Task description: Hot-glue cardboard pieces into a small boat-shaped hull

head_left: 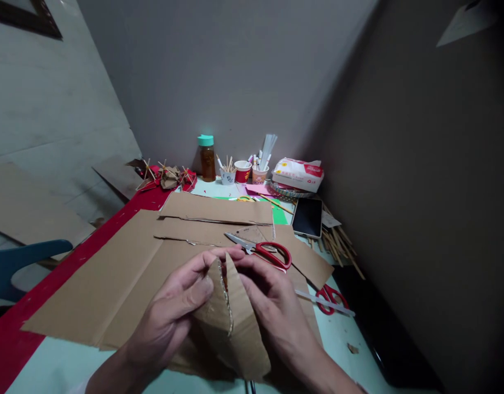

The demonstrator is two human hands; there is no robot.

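Note:
Between my hands is a folded piece of brown cardboard (245,328), its pointed top up and a ragged corrugated edge running down the middle. My left hand (175,303) grips its left side, thumb pressed on the face. On the other side my right hand (272,301) holds the right flap, its fingers curled behind it. Something reddish shows in the gap near the tip, too small to name. Just beyond my fingers, red-handled scissors (272,254) lie on large flat cardboard sheets (128,284), beside a clear set square (252,234).
Along the back stand a brown bottle (208,164), paper cups (242,173) of sticks and pens, and a tissue pack (299,174). To the right lie a phone (307,217), wooden sticks (337,243), a second pair of scissors (332,298) and a glue stick (323,302).

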